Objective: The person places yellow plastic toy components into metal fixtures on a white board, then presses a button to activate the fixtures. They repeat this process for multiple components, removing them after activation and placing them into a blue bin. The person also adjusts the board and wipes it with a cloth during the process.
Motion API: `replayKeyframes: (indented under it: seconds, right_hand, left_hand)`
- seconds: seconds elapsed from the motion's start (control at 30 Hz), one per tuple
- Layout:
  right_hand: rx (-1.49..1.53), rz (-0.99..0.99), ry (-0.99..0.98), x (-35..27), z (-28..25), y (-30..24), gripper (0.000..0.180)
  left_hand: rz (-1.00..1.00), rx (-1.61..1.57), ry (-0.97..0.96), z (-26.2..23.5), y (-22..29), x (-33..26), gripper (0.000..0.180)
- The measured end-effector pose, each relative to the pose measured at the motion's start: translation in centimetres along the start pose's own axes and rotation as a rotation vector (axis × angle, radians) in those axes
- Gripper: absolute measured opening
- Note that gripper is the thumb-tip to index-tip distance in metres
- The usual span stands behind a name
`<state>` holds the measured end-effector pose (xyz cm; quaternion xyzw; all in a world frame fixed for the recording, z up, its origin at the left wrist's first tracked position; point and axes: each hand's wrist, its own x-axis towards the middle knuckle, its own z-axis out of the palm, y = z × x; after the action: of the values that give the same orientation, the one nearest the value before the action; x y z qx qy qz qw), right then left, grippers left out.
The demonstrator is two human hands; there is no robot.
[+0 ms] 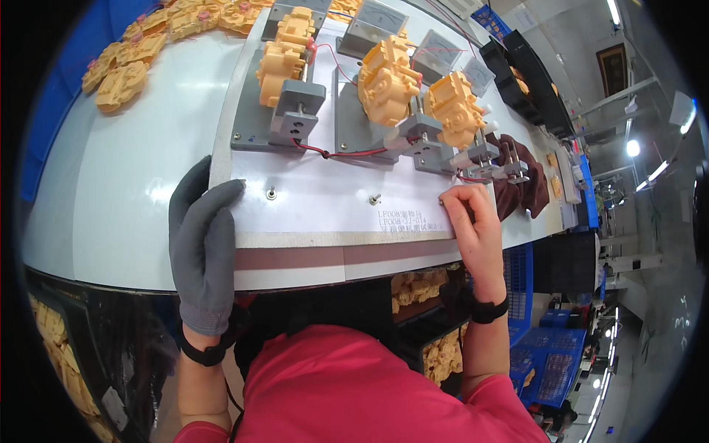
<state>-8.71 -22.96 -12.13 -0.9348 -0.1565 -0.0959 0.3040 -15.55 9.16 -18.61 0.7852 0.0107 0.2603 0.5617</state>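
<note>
Table [125, 214]: white, reaching out past the fingertips of both hands; lamps [633, 148] hang in the hall well to the right of the right fingers.
Parts [122, 86]: yellow, lying beyond and left of the left fingertips.
Left hand [203, 244]: grey glove, thumb over the board's left edge, the other fingers outside it, so the edge runs between them (how hard they squeeze, I cannot tell).
Left switch [271, 193]: near the left thumb tip, to its right, untouched.
Left gearbox [286, 63]: yellow, on a grey stand, ahead of the left thumb.
Board [340, 239]: between the two sets of fingers, its top under a white sheet.
Wires [358, 154]: red and black, running beyond the fingertips.
Middle switch [374, 199]: left of the right fingertips, untouched.
Middle gearbox [386, 81]: ahead and left of the right fingers.
Right switch [441, 201]: at the right fingertips, mostly hidden by them.
Right gearbox [454, 111]: straight ahead of those fingertips.
Right hand [474, 225]: bare, thumb and forefinger apparently pinching the right switch.
Cloth [543, 184]: dark, just right of the right fingers.
Handling: I'd pinch lightly, move the lever only along its throw, and let the left fingers steady the board.
</note>
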Motion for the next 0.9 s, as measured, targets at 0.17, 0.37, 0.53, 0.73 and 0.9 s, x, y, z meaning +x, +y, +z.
replayKeyframes:
  seconds: [0.17, 0.37, 0.53, 0.73, 0.9]
  right_hand:
    - [0.057, -0.010, -0.041, 0.4, -0.3, 0.4, 0.013]
    - [0.060, -0.021, -0.030, 0.2, -0.1, 0.4, 0.012]
    - [0.092, 0.011, -0.039, 0.0, -0.2, 0.4, 0.009]
    - [0.076, 0.023, -0.044, 0.0, -0.1, 0.2, 0.009]
    - [0.205, 0.135, -0.057, 0.9, -3.6, -1.4, 0.011]
  left_hand:
    - [0.000, 0.004, 0.005, 0.0, -0.5, 0.0, 0.030]
    - [-0.013, -0.001, -0.007, -0.1, -0.2, -0.1, 0.030]
    - [-0.026, -0.029, -0.009, -0.2, -0.1, -0.1, 0.030]
    - [-0.009, -0.060, -0.011, -0.2, -0.2, 0.0, 0.029]
    - [0.005, -0.023, -0.021, -0.3, -0.4, 0.0, 0.029]
